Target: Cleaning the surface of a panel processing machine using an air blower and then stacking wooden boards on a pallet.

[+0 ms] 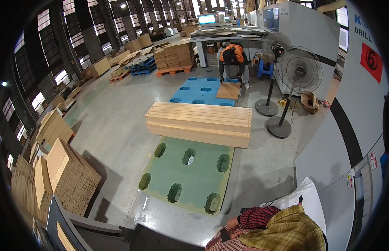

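At the lower right, a red-and-black checked sleeve (259, 216) lies beside yellow-green plaid cloth (286, 232). A small patch of skin, seemingly my right hand (232, 223), shows at the sleeve's end next to dark bands; its fingers cannot be made out, nor anything held. My left hand is out of view. Ahead, long pale wooden boards (198, 119) are stacked in layers across the far end of a green pallet (198, 178) with scalloped holes. Beyond them, a co-worker in orange and black (231, 55) bends over a brown panel (228, 90) on a blue pallet (192, 94).
Two pedestal fans (300, 72) stand right of the boards, before large grey machines (316, 29). A white sack-like thing (309, 196) is near the sleeve. Stacked panels (75, 178) line the left side. A dark machine edge (98, 224) crosses the lower left.
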### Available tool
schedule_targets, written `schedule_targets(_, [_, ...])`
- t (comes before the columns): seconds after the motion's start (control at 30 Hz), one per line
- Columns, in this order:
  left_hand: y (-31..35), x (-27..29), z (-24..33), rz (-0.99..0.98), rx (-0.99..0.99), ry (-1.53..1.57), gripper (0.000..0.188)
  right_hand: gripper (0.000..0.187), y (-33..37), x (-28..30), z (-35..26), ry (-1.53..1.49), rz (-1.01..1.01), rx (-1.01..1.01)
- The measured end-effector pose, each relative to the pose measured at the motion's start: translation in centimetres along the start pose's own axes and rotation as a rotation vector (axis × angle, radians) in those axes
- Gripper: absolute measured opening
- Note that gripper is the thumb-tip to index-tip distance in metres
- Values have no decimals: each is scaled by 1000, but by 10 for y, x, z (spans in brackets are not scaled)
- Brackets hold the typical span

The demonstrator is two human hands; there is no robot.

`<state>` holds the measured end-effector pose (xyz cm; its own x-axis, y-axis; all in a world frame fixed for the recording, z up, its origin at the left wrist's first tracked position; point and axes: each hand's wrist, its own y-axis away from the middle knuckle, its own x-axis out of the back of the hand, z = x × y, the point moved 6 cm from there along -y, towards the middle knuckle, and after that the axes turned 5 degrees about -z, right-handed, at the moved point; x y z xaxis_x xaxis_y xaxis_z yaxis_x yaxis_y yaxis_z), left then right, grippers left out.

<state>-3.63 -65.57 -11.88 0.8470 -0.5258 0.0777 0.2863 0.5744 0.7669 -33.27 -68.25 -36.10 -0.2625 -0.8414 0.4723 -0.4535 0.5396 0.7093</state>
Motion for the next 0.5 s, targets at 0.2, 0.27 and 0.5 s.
schedule_targets(0.2, [0,-1,-1,-9,-3,18,21,25,-4,-1,1,21,52,5])
schedule_targets(0.27, [0,-2,-1,-12,-3,24,21,25,-3,-1,1,26,19,-11])
schedule_targets(0.5, [-1,-2,-2,-21,-2,42,20,24,12,10,-9,3,24,-4])
